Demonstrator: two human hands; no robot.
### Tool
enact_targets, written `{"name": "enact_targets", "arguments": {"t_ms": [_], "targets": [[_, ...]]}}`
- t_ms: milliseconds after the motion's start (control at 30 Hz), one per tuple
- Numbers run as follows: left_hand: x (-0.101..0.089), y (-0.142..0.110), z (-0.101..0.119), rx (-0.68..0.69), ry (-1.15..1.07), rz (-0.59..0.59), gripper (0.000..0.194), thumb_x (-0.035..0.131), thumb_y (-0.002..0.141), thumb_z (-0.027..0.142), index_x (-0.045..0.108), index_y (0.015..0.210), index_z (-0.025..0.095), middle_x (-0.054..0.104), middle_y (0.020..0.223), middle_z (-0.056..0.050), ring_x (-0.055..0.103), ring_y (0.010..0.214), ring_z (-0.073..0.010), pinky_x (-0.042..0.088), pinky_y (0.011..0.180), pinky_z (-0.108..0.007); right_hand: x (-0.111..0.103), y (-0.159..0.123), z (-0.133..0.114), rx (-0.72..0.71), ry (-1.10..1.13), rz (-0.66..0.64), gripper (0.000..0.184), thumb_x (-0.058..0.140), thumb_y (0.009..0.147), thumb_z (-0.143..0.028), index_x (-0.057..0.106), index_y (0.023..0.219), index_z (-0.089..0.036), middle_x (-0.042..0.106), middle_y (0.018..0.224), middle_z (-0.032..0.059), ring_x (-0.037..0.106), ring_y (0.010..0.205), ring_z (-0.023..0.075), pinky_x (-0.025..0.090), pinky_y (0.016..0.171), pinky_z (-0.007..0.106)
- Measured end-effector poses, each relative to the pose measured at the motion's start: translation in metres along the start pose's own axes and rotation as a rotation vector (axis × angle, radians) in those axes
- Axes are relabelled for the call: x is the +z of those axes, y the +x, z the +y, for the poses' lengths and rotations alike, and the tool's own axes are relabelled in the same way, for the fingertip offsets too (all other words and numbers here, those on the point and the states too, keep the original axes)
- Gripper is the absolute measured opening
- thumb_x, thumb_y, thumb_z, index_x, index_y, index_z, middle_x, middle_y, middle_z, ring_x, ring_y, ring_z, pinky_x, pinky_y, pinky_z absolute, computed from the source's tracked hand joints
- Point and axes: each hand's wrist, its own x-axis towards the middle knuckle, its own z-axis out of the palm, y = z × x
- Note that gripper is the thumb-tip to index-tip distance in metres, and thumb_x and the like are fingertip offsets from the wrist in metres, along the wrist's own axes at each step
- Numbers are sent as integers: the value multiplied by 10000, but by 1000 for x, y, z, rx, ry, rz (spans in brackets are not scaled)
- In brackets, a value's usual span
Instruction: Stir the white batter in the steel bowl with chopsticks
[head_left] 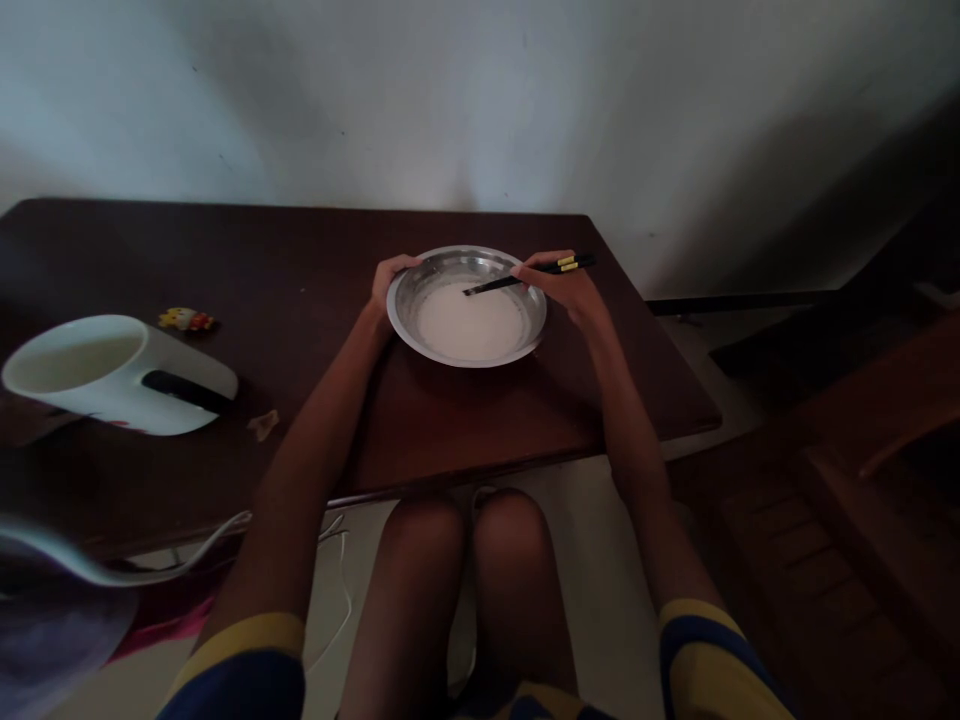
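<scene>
A wide metal bowl (401,312) stands on the dark table, with a pale, whitish mixture (472,325) in its bottom. My left hand (391,278) grips the bowl's rim at its left side, fingers curled over the edge. Black chopsticks (495,284) with yellow bands near their upper ends are held in my right hand (559,282) at the bowl's right rim. Their tips lie over the mixture near the bowl's middle; whether they dip into it I cannot tell.
On the dark brown table (480,430), a white pitcher (187,375) with a black strip stands at the left. Behind it lies a small yellow and red figurine (186,319), and a brownish scrap (263,425) is nearby. A pale wall (450,110) rises behind the table.
</scene>
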Motion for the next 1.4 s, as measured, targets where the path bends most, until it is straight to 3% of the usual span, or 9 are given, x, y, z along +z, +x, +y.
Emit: {"name": "enact_targets", "arguments": {"t_ms": [233, 367, 567, 700, 833, 1000, 1200, 1300, 1400], "targets": [[-6, 5, -6, -24, -15, -41, 327, 485, 948, 224, 785, 822, 191, 753, 631, -71, 777, 887, -265, 607, 882, -358, 5, -3, 8, -13, 59, -12, 269, 821, 844, -404, 722, 641, -258, 706, 674, 4, 630, 752, 205, 507, 732, 356], [-13, 16, -9, 30, -5, -88, 180, 617, 852, 248, 791, 856, 205, 766, 651, -57, 805, 858, -294, 635, 837, -379, 3, -1, 11, -27, 50, -21, 214, 820, 854, -336, 730, 679, -252, 691, 678, -3, 607, 725, 198, 469, 710, 357], [-16, 19, -12, 17, -29, -113, 223, 578, 889, 256, 785, 843, 189, 751, 626, -60, 809, 801, -289, 650, 829, -387, -21, -6, 3, 50, 69, 48, 232, 713, 812, -149, 692, 600, -241, 641, 613, 8, 565, 681, 180, 443, 741, 374], [-16, 20, -12, 37, -10, -110, 167, 640, 854, 252, 796, 874, 197, 777, 671, -56, 816, 814, -289, 647, 832, -374, -31, -13, -4, 42, 114, -129, 236, 748, 809, -269, 694, 579, -257, 611, 577, 16, 559, 669, 190, 452, 746, 389], [-14, 18, -10, 40, -5, -103, 203, 625, 856, 242, 812, 924, 201, 771, 650, -44, 815, 809, -287, 649, 823, -370, -12, -14, -12, -45, 71, -282, 260, 799, 804, -465, 736, 658, -259, 693, 676, 30, 540, 700, 205, 415, 699, 382], [-11, 11, -9, 16, -13, -89, 215, 625, 855, 227, 815, 952, 195, 795, 697, -63, 816, 852, -295, 640, 837, -364, 12, -7, -7, -65, 80, -168, 230, 811, 796, -471, 744, 756, -255, 740, 738, 16, 593, 750, 205, 446, 710, 362], [-9, 9, -9, 31, 12, -67, 203, 652, 842, 250, 812, 955, 193, 808, 721, -75, 815, 892, -318, 640, 872, -394, -23, -4, 6, 16, 71, 13, 132, 711, 748, -225, 686, 624, -262, 671, 626, -15, 599, 705, 196, 465, 731, 357], [-8, 6, -7, 37, 37, -72, 181, 666, 838, 256, 808, 935, 205, 803, 717, -65, 811, 883, -308, 639, 848, -385, -36, -9, 0, 55, 119, -31, 202, 653, 743, -171, 671, 561, -254, 613, 552, -10, 573, 668, 186, 467, 769, 372], [-7, 3, -6, 18, 34, -64, 180, 624, 870, 243, 799, 890, 204, 790, 696, -55, 799, 848, -281, 631, 794, -351, -25, -13, -12, 36, 149, -167, 195, 678, 778, -173, 702, 592, -229, 648, 588, 11, 575, 690, 174, 468, 779, 368]]}}
